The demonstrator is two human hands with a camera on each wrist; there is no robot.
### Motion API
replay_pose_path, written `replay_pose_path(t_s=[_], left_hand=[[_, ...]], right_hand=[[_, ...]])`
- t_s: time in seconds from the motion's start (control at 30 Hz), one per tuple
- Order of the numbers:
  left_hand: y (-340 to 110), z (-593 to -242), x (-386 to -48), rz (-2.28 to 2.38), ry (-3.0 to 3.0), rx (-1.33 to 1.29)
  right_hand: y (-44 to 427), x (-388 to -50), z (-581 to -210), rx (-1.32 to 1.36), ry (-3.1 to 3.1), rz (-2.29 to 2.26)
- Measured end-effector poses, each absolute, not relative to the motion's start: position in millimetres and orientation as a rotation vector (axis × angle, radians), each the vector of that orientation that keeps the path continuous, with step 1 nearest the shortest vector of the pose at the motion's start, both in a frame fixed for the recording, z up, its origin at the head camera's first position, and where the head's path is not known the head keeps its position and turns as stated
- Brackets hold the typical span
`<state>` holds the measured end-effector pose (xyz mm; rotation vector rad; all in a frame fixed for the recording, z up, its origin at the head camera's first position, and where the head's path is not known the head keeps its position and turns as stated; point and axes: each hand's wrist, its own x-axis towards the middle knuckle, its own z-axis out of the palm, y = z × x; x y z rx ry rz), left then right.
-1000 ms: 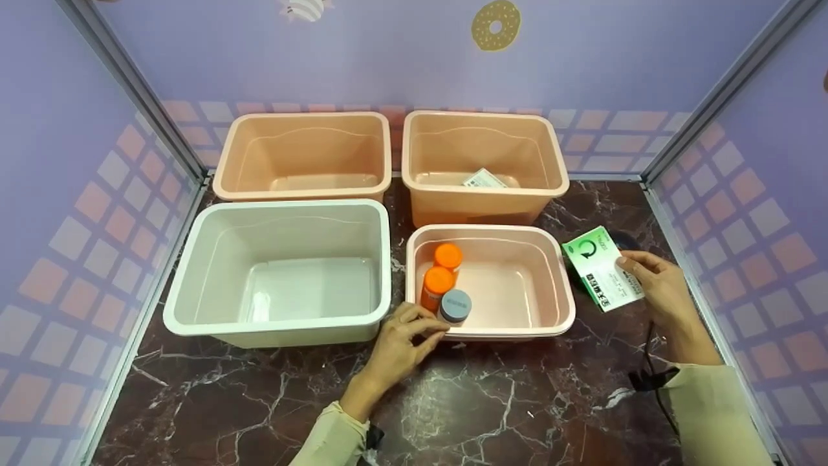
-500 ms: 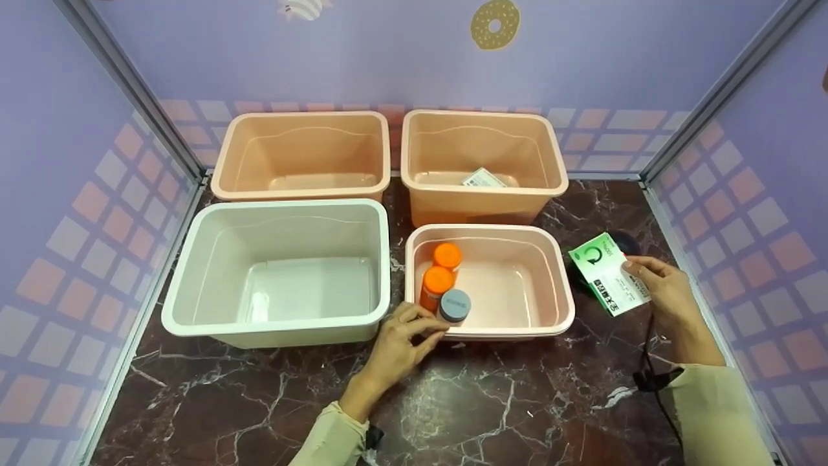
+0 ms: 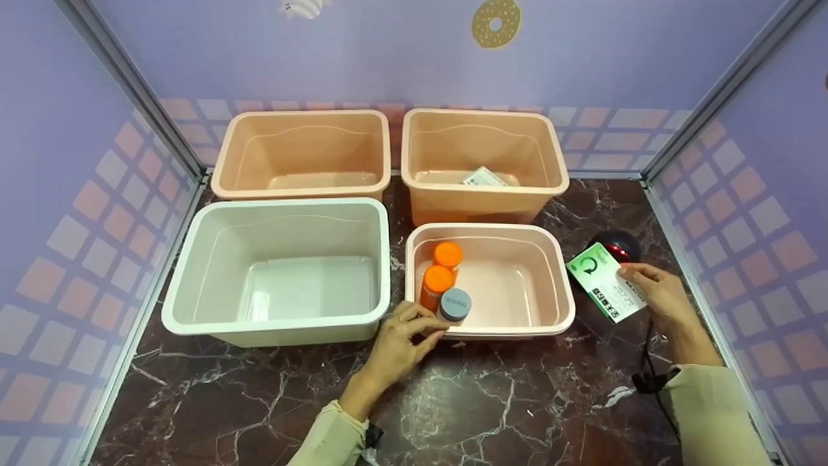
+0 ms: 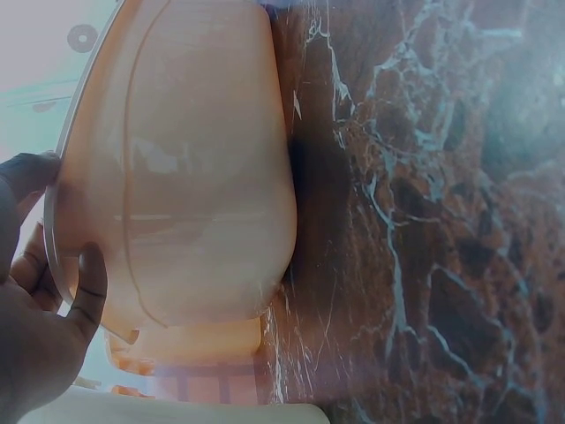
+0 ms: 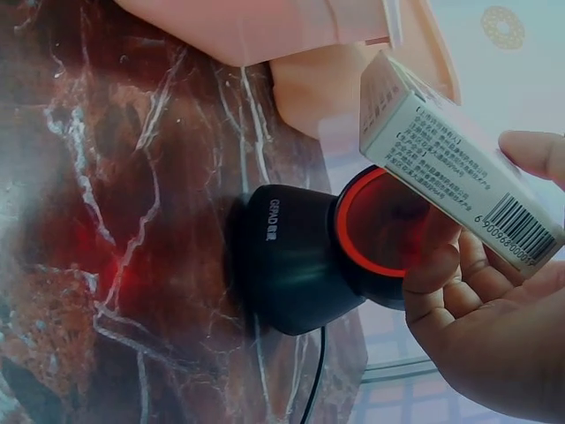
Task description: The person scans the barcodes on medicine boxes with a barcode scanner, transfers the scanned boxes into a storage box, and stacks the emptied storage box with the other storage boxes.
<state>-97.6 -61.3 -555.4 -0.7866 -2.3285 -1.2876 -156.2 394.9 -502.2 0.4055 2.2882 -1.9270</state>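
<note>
My right hand [image 3: 669, 301] pinches a green and white medicine box [image 3: 605, 281] between thumb and fingers. In the right wrist view the box's narrow side, printed with a barcode, shows above a black barcode scanner [image 5: 300, 256]. The scanner's round window glows red and is partly covered by the hand and box. My left hand [image 3: 401, 343] grips the near left rim of the pale pink bin [image 3: 504, 331], thumb outside, as the left wrist view shows. Inside that bin, by its left wall, stand two orange-capped bottles [image 3: 438, 279] and a grey-capped bottle [image 3: 455, 305].
A white bin [image 3: 278, 325] stands to the left. Two peach bins stand behind: the left one [image 3: 301, 152] and the right one [image 3: 479, 207], which has a small white box [image 3: 484, 177] inside. Purple walls enclose the dark marble-patterned table [image 3: 453, 408]. The scanner's cable [image 3: 648, 343] runs near the right wrist.
The medicine box has shifted slightly nearer to me and turned a little, showing more of the scanner behind it. The scanner now glows red. The left hand stays on the rim.
</note>
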Motion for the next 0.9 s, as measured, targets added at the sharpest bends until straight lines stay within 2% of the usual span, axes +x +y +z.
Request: replay_pose_path(t_s=[0.6,0.9], left_hand=[[-61.3,-555.0,-96.3,-1.301,-2.327,-0.778],[-61.9,-554.3,-96.3,-1.312,-2.338,-0.779]], right_hand=[[394.5,-158.7,-525.0,0.363,2.365,-1.764],[395.0,-158.3,-520.8,0.389,2.280,-1.838]])
